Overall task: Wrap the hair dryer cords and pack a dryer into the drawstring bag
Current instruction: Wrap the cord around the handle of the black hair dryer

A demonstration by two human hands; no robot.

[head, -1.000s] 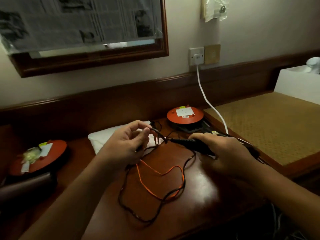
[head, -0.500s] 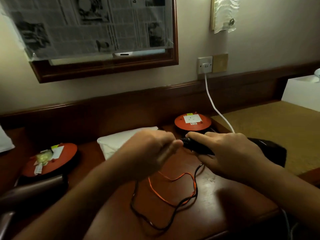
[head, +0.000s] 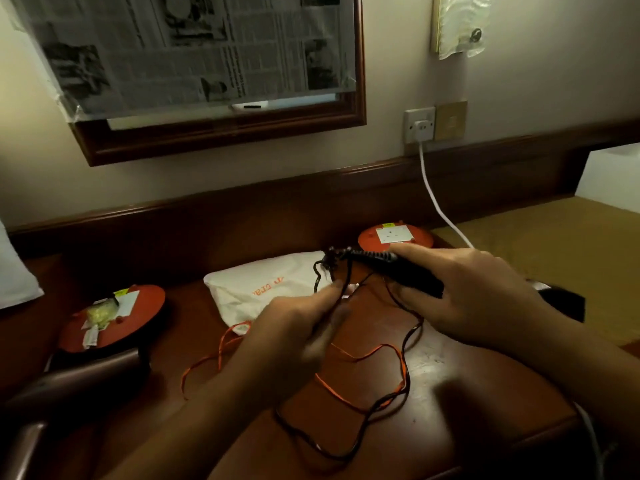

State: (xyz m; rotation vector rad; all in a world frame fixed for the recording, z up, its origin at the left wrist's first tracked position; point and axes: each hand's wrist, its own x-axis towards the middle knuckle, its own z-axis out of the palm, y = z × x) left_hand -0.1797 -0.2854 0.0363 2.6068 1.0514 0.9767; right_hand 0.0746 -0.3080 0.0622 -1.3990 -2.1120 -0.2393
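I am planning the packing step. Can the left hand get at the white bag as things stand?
Probably yes: the white bag lies just beyond the left hand, nothing between. But that hand pinches the black cord, so it must release first.

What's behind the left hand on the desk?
The white drawstring bag lies flat there, orange lettering showing. The left hand and the black cord it pinches cover the bag's near right corner, which cannot be seen.

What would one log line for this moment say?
step: cord wrap | left hand: pinches black cord | right hand: grips dryer handle | drawstring bag: flat on desk, behind hands
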